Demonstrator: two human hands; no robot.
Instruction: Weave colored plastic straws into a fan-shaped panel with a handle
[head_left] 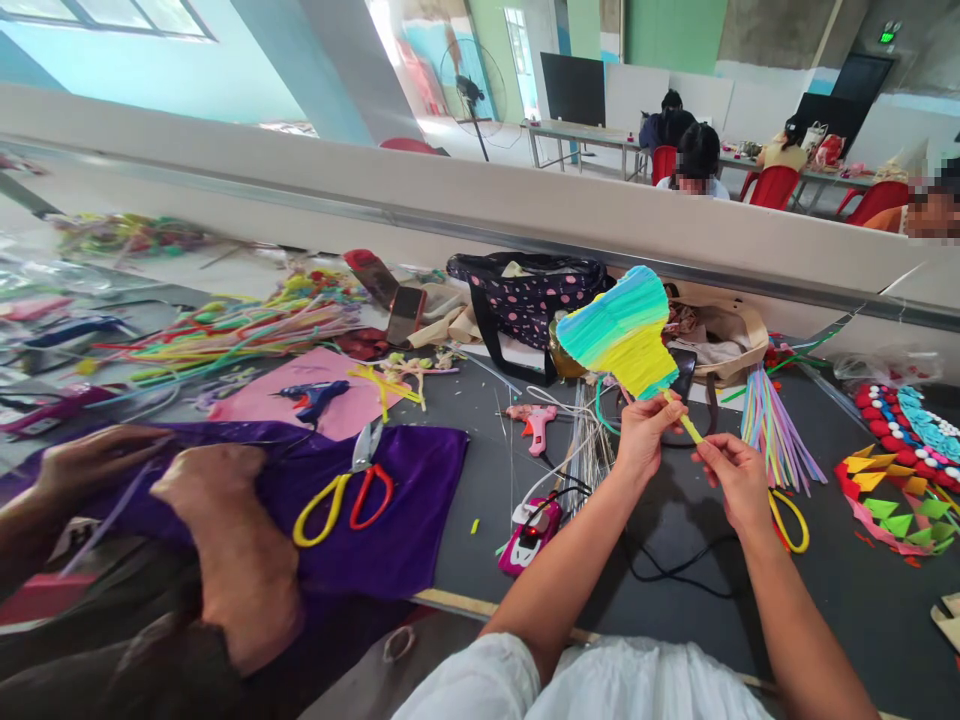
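Dark table [480, 480] occupies my remote view, with a white partition [480, 200] along its far side. I read the left hand [649, 434] as pinched on the base of the blue-yellow piece [619, 335], raised above the table; the right hand [733, 470] pinches its stem's [690, 428] lower end. Pink glue gun [535, 424] lies leftward.

One head-worn view, looking forward and down from the wearer's own eye level.
The camera sits close above the table [675, 610], with the wearer's white top [622, 685] at the bottom edge and the left hand [651, 432] and right hand [731, 470] at near range, right of centre. It looks over a pale partition [300, 175], sloping down rightward in the tilted frame, into the room beyond.
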